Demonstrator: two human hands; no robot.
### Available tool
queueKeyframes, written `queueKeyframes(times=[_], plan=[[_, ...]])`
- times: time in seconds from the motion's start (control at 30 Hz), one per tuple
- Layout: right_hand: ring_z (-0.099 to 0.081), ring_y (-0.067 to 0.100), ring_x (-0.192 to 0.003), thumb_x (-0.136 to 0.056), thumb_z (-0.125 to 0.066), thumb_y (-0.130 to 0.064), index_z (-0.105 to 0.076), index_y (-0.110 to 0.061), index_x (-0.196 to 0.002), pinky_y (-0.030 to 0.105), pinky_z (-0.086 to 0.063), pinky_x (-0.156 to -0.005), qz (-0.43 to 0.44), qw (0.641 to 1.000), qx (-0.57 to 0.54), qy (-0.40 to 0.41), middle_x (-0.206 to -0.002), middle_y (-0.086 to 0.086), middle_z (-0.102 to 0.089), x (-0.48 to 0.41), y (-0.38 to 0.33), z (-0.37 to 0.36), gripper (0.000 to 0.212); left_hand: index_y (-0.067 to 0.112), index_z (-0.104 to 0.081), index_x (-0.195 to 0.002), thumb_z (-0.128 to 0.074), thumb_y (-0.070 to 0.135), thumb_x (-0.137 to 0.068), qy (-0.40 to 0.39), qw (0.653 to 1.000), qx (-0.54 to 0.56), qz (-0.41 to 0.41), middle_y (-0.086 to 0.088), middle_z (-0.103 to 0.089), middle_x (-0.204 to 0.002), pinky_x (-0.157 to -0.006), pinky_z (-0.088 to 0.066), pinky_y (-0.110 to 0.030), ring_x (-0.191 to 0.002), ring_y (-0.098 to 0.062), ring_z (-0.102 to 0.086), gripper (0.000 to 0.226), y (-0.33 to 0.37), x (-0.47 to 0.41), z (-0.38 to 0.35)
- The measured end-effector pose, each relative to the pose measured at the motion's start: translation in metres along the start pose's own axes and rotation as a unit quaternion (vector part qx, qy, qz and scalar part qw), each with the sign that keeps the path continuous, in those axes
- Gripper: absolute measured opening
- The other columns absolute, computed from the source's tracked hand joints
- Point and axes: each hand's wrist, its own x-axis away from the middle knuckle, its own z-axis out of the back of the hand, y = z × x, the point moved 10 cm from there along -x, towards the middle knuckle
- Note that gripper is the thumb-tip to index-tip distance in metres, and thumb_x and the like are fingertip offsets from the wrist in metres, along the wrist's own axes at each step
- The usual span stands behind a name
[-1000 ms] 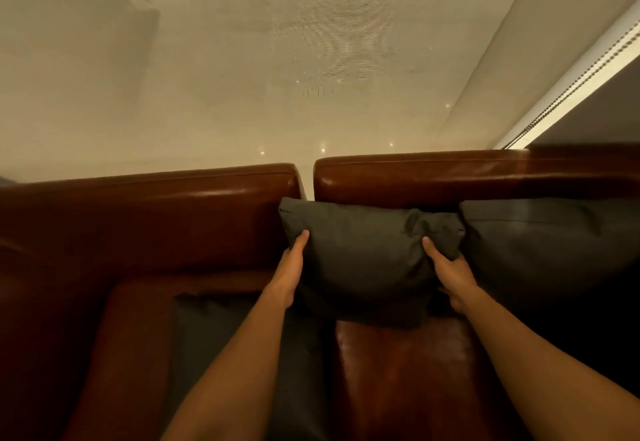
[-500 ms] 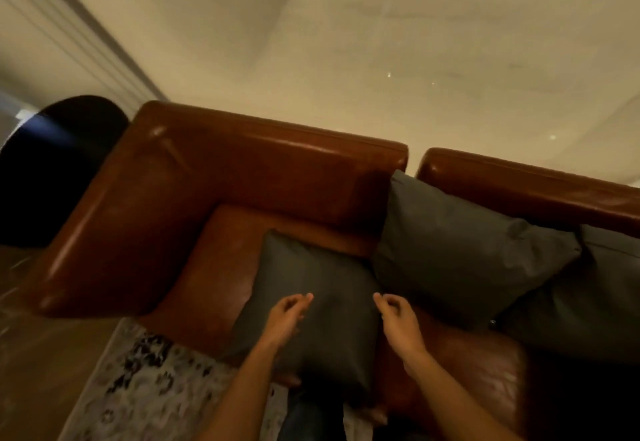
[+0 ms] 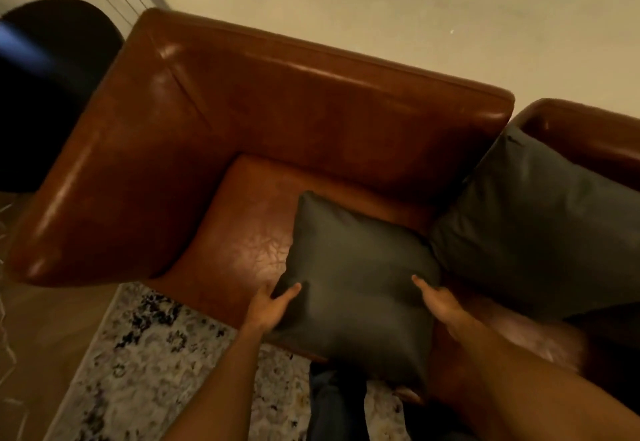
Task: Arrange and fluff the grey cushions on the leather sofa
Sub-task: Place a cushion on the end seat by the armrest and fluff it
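Currently:
Flat cushion (image 3: 356, 288): lower centre, lying on sofa seat (image 3: 249, 233).
Left hand (image 3: 268, 305): fingers pinching its left edge.
Right hand (image 3: 438, 302): fingers together at its right edge.
Second cushion (image 3: 540, 226): right, leaning on backrest.

Brown leather sofa (image 3: 311, 118) carried everything: glossy arm at left, backrest along the far side, seat creased near the middle. One grey cushion (image 3: 356, 278) lay flat on the seat, near edge overhanging the front. A second grey cushion (image 3: 540, 233) leaned against the backrest at right, its left edge just beside the flat one. Sofa stood on a wood floor (image 3: 45, 330), with a pale, dark-speckled rug (image 3: 145, 364) under its front edge.
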Motion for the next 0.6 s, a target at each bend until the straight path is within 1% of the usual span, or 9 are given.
queueKeyframes(times=[0.07, 0.1, 0.17, 0.27, 0.33, 0.4, 0.43, 0.5, 0.6], plan=[[-0.046, 0.035, -0.140, -0.086, -0.065, -0.064, -0.043, -0.002, -0.151, 0.040, -0.037, -0.114, -0.040, 0.999, -0.022, 0.001, -0.154, 0.015, -0.046, -0.012, 0.012, -0.009, 0.092, 0.018, -0.044, -0.152, -0.084, 0.074, -0.064, -0.015, 0.999, -0.029, 0.018, 0.000, -0.053, -0.151, -0.116, -0.042, -0.045, -0.136, -0.027, -0.053, 0.112, -0.003, -0.022, 0.001], [-0.046, 0.035, -0.140, -0.085, -0.065, -0.067, -0.040, -0.003, -0.153, 0.041, -0.037, -0.114, -0.055, 0.998, -0.031, -0.007, -0.155, 0.014, -0.045, -0.016, 0.016, -0.016, 0.096, 0.019, -0.033, -0.160, -0.083, 0.077, -0.061, -0.034, 0.999, -0.027, 0.032, -0.002, -0.047, -0.157, -0.117, -0.041, -0.045, -0.141, -0.029, -0.050, 0.125, -0.004, -0.026, -0.002], [-0.048, 0.034, -0.138, -0.075, -0.069, -0.074, -0.038, -0.007, -0.155, 0.044, -0.038, -0.115, -0.073, 0.995, -0.060, -0.026, -0.155, 0.012, -0.046, -0.022, 0.021, -0.028, 0.108, 0.018, -0.020, -0.164, -0.085, 0.074, -0.062, -0.071, 0.995, -0.031, 0.060, -0.006, -0.042, -0.160, -0.115, -0.042, -0.046, -0.142, -0.033, -0.048, 0.132, -0.010, -0.034, -0.011], [-0.051, 0.032, -0.134, -0.042, -0.076, -0.086, -0.040, -0.014, -0.154, 0.045, -0.042, -0.112, -0.065, 0.994, -0.081, -0.036, -0.152, 0.008, -0.049, -0.027, 0.018, -0.034, 0.139, 0.020, -0.031, -0.159, -0.091, 0.078, -0.043, -0.102, 0.990, -0.056, 0.079, -0.005, -0.056, -0.149, -0.108, -0.050, -0.048, -0.127, -0.030, -0.061, 0.143, -0.009, -0.038, -0.018], [-0.054, 0.029, -0.131, -0.033, -0.077, -0.090, -0.044, -0.018, -0.153, 0.045, -0.043, -0.112, -0.047, 0.995, -0.083, -0.039, -0.149, 0.006, -0.053, -0.028, 0.011, -0.032, 0.144, 0.019, -0.045, -0.151, -0.095, 0.073, -0.040, -0.135, 0.985, -0.041, 0.099, -0.005, -0.066, -0.137, -0.103, -0.054, -0.049, -0.117, -0.030, -0.068, 0.134, -0.004, -0.032, -0.022], [-0.054, 0.029, -0.131, -0.035, -0.076, -0.090, -0.044, -0.020, -0.153, 0.047, -0.042, -0.113, -0.038, 0.995, -0.073, -0.052, -0.149, 0.005, -0.052, -0.015, 0.000, -0.028, 0.141, 0.019, -0.061, -0.137, -0.098, 0.066, -0.044, -0.161, 0.981, -0.035, 0.102, -0.004, -0.075, -0.123, -0.100, -0.056, -0.049, -0.108, -0.029, -0.073, 0.111, 0.007, -0.016, -0.027], [-0.053, 0.029, -0.132, -0.040, -0.076, -0.089, -0.042, -0.020, -0.153, 0.047, -0.041, -0.114, -0.037, 0.995, -0.064, -0.063, -0.151, 0.005, -0.050, -0.007, -0.005, -0.026, 0.137, 0.020, -0.065, -0.132, -0.098, 0.063, -0.047, -0.166, 0.982, -0.037, 0.081, -0.004, -0.077, -0.119, -0.099, -0.057, -0.048, -0.106, -0.028, -0.074, 0.100, 0.017, -0.005, -0.027], [-0.050, 0.030, -0.136, -0.050, -0.075, -0.086, -0.039, -0.020, -0.155, 0.047, -0.039, -0.115, -0.032, 0.995, -0.048, -0.085, -0.154, 0.005, -0.046, 0.012, -0.014, -0.024, 0.129, 0.023, -0.066, -0.127, -0.097, 0.057, -0.056, -0.152, 0.988, -0.034, 0.023, -0.001, -0.076, -0.117, -0.095, -0.058, -0.043, -0.105, -0.025, -0.074, 0.084, 0.037, 0.012, -0.024], [-0.045, 0.030, -0.140, -0.065, -0.073, -0.079, -0.035, -0.019, -0.157, 0.045, -0.036, -0.116, -0.016, 0.991, -0.052, -0.125, -0.157, 0.006, -0.043, 0.042, -0.020, -0.025, 0.115, 0.026, -0.063, -0.126, -0.096, 0.048, -0.062, -0.120, 0.992, -0.026, -0.037, 0.002, -0.074, -0.118, -0.083, -0.057, -0.035, -0.104, -0.021, -0.073, 0.075, 0.056, 0.039, -0.009]])
